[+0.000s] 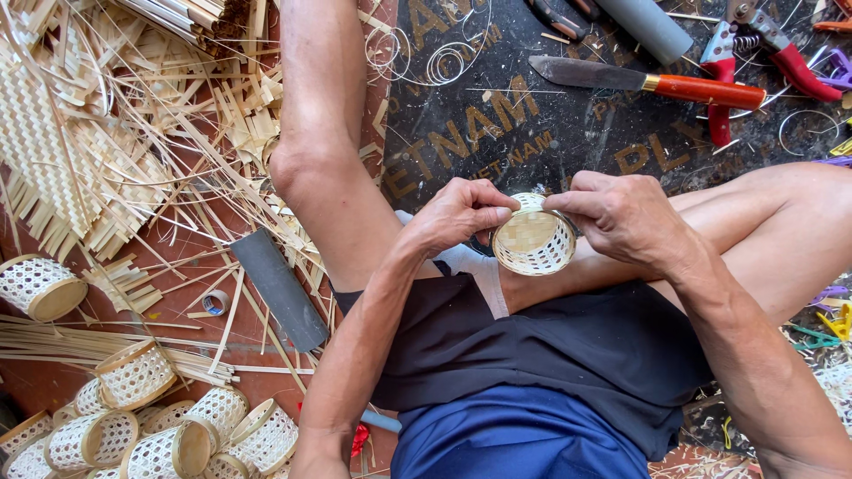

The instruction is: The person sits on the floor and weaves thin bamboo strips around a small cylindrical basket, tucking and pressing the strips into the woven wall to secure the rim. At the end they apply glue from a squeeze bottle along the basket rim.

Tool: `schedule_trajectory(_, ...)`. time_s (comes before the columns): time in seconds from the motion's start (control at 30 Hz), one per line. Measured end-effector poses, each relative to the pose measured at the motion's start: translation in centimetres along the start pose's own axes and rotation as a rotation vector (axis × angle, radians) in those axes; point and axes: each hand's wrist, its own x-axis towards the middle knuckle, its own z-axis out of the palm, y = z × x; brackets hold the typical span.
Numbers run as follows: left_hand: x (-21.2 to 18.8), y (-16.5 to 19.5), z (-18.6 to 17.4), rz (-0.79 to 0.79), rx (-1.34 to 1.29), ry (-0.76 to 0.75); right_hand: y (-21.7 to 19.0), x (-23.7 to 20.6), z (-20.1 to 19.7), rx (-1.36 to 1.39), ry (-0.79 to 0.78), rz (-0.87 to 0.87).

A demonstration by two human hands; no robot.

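A small round woven bamboo basket [533, 241] is held between both my hands above my lap, its open mouth facing up at me. My left hand [457, 215] pinches its left rim with thumb and fingers. My right hand [619, 217] grips the right rim, fingers curled over the top edge. I sit on the floor with bare legs bent to either side.
Several finished small baskets [142, 417] lie at lower left. Loose bamboo strips and woven mats [80, 151] cover the left floor. A grey flat slab [280, 288] lies by my left leg. A red-handled knife [648, 82], red pruners [754, 44] and wire coils lie on the dark mat ahead.
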Motion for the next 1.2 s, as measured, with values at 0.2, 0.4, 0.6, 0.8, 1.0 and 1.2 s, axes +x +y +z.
schedule_trajectory(0.2,0.5,2.4,0.6,-0.108,0.268,0.064,-0.5,0.0,0.0,-0.059,-0.017,0.009)
schedule_trajectory(0.4,1.0,4.0,1.0,0.007,0.635,0.051,0.1,0.3,0.0,0.125,-0.059,0.113)
schedule_trajectory(0.6,0.7,3.7,1.2,0.005,0.594,0.088,0.6,-0.1,1.9,0.359,-0.025,0.399)
schedule_trajectory(0.8,0.5,1.3,1.3,0.131,0.561,0.164,-3.9,-0.9,4.1,0.501,0.31,0.44)
schedule_trajectory(1.0,-3.3,-1.9,1.8,-0.083,0.038,0.318,-3.8,3.8,2.7,0.249,0.091,-0.052)
schedule_trajectory(1.2,-3.5,-1.7,-0.5,-0.101,0.185,0.281,-3.3,8.0,2.1,0.449,-0.286,-0.071)
